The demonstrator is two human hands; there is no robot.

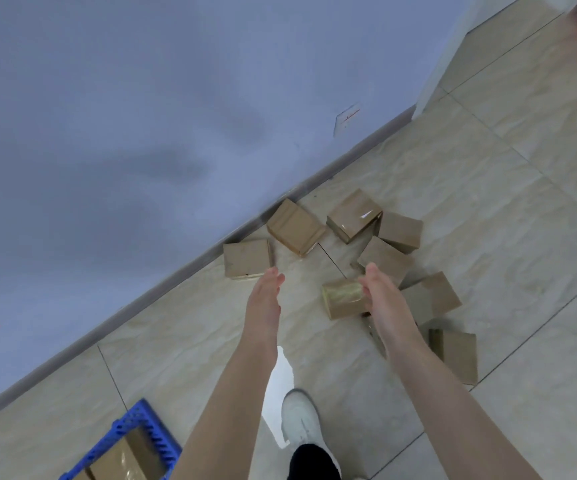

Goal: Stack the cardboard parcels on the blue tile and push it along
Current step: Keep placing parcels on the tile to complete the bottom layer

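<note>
The left hand (pixel 266 289) was extended over the tiled floor (pixel 488 161) at the centre of the frame. Its grip was released, with the fingers straight, held together and holding nothing. The right hand (pixel 382 296) was extended beside it, its grip also released and the fingers relaxed. Its fingertips overlapped the right end of a taped parcel (pixel 342 299) lying between the two hands; contact could not be confirmed. Several more cardboard parcels lay scattered on the floor above and to the right of the hands. A wall-side parcel (pixel 247 258) sat just above the left hand, next to the baseboard (pixel 176 268). A tilted parcel (pixel 295 226) lay to its upper right, a glossy parcel (pixel 354 214) lay further right, and a lower-right parcel (pixel 455 355) lay beside the right forearm. The blue tile (pixel 134 419), a perforated plastic piece, sat in the lower left of the frame, cut off by the bottom edge and well apart from both hands. It carried stacked parcels (pixel 124 455) with clear tape on top. A white shoe (pixel 299 417) stood on the floor between the forearms at the lower centre. A grey-blue wall (pixel 107 116) filled the upper left.
</note>
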